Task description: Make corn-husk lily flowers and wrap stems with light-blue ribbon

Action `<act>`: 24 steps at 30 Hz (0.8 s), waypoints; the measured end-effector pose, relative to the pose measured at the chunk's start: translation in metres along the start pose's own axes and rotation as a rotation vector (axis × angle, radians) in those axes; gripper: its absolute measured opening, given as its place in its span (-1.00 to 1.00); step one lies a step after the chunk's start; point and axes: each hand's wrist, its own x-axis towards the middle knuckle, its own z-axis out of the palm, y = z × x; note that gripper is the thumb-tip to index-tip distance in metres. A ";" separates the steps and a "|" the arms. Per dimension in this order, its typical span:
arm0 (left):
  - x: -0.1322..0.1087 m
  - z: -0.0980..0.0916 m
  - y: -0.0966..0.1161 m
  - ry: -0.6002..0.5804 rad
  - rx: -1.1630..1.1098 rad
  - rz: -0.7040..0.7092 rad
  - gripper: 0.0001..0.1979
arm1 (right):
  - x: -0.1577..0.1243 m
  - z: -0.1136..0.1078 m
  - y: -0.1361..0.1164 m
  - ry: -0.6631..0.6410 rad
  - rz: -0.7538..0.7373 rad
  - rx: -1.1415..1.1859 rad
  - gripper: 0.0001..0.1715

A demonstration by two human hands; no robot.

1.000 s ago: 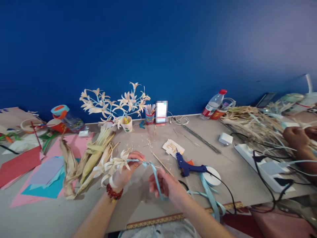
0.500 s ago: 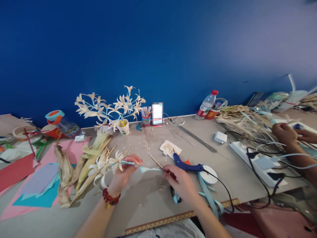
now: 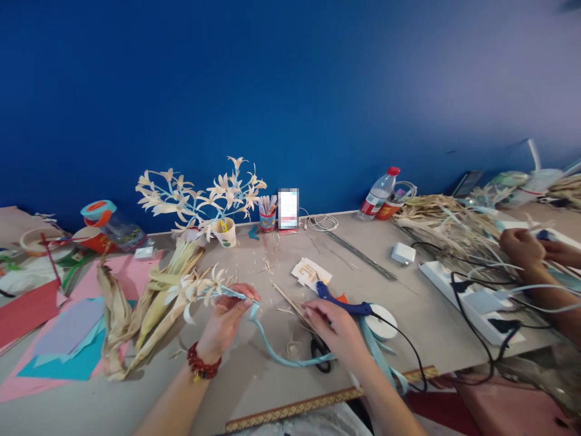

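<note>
Artificial flowers with cream petals (image 3: 213,284) lean left from my left hand (image 3: 229,312), whose fingers are closed on their stem. Light blue tape (image 3: 272,352) is wound on that stem. From my left fingertips the tape drops in a slack loop to the table and passes behind my right wrist. My right hand (image 3: 333,327) is closed, fingertips together, above a pair of scissors (image 3: 323,357) with black handles; what it holds, if anything, is hidden. Just beyond it lies a blue glue gun (image 3: 342,303), beside a white tape roll (image 3: 382,321).
Corn husks (image 3: 167,303) and coloured paper (image 3: 63,339) lie at left. Finished flowers stand in a paper cup (image 3: 226,233) by the wall. At right are a bottle (image 3: 379,197), a power strip (image 3: 458,300) with cables, and another person's hands (image 3: 521,248).
The tape was stretched between my hands; now it hangs slack in a loop towards my right wrist. My right fingertips have come off the stretched part. My left hand keeps hold of the stem.
</note>
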 end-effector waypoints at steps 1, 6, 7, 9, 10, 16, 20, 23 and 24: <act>-0.001 0.001 -0.001 -0.004 0.009 -0.024 -0.89 | 0.003 -0.001 -0.002 0.009 0.007 0.066 -0.72; -0.004 0.008 -0.008 -0.073 0.079 -0.146 -0.89 | 0.020 0.005 -0.024 -0.146 -0.043 0.205 -0.74; -0.004 0.009 -0.009 -0.087 0.086 -0.158 -0.89 | 0.023 0.009 -0.027 -0.186 -0.049 0.206 -0.75; -0.004 0.009 -0.012 -0.105 0.087 -0.165 -0.89 | 0.030 0.017 -0.029 -0.257 -0.034 0.249 -0.73; -0.004 0.009 -0.012 -0.112 0.084 -0.165 -0.89 | 0.032 0.020 -0.029 -0.285 -0.014 0.288 -0.71; -0.003 0.010 -0.012 -0.126 0.062 -0.171 -0.85 | 0.039 0.036 -0.022 -0.394 0.161 0.556 -0.58; -0.004 0.011 -0.010 -0.155 0.055 -0.198 -0.87 | 0.038 0.037 -0.023 -0.435 0.272 0.692 -0.56; -0.005 0.011 -0.009 -0.191 0.023 -0.242 -0.87 | 0.037 0.038 -0.021 -0.461 0.320 0.748 -0.58; -0.005 0.011 -0.008 -0.208 0.007 -0.260 -0.86 | 0.037 0.038 -0.020 -0.468 0.328 0.766 -0.60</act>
